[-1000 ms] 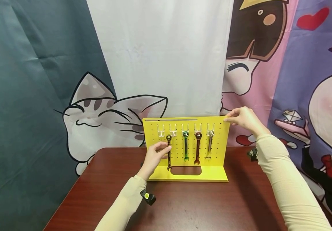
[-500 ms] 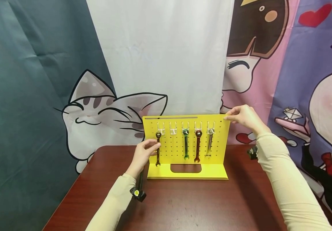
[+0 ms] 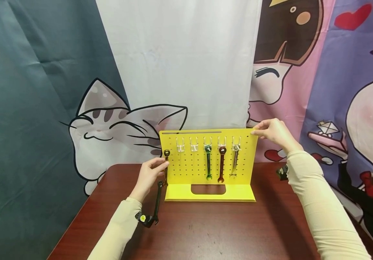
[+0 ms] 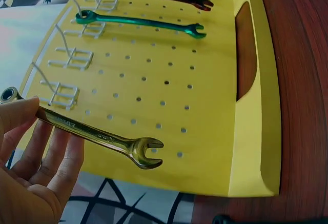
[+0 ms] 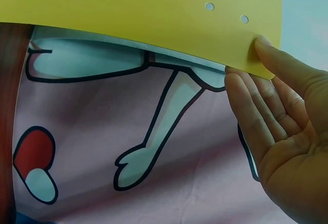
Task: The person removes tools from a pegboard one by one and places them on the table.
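Note:
My left hand [image 3: 149, 174] pinches a shiny gold-bronze combination wrench [image 4: 97, 133] between thumb and fingers, near its ring end. The wrench hangs upright in front of the left edge of the yellow pegboard stand [image 3: 186, 169], apart from its hooks. My right hand [image 3: 275, 133] pinches the board's top right corner, thumb on the front and fingers behind. On the board hang a green wrench [image 3: 208, 162], a red wrench [image 3: 222, 164] and a silver wrench [image 3: 235, 161]. Two white hooks at the left, a far-left hook [image 3: 180, 147] and its neighbour [image 3: 194, 147], bear nothing.
A black wrench [image 3: 158, 202] lies on the reddish-brown table [image 3: 206, 231], beside my left wrist and left of the stand's base. A curtain with cartoon figures [image 3: 186, 65] hangs behind the table.
My left hand has moved left with the gold-bronze wrench, from in front of the second hook to the board's left edge. The black wrench has come into view. My right hand keeps its place.

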`<control>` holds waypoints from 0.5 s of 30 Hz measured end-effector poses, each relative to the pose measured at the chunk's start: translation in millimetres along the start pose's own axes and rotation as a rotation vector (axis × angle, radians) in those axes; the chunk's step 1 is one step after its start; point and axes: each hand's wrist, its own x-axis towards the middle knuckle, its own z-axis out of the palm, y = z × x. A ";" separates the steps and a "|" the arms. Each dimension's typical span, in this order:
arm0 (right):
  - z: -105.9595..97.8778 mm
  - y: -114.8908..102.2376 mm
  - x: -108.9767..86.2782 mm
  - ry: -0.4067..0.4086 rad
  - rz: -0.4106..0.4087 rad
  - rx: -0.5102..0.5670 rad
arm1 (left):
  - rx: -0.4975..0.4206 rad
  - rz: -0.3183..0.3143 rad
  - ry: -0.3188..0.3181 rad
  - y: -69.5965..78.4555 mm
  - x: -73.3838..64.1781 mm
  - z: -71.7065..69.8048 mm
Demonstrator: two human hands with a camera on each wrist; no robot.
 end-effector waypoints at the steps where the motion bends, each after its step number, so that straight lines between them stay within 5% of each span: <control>1: 0.0 0.1 0.0 0.004 -0.001 -0.002 | 0.008 -0.001 0.001 -0.3 -0.5 -2.7; 15: 2.5 3.6 -0.7 0.001 -0.005 0.017 | 0.046 -0.066 0.050 -5.9 -3.8 -33.9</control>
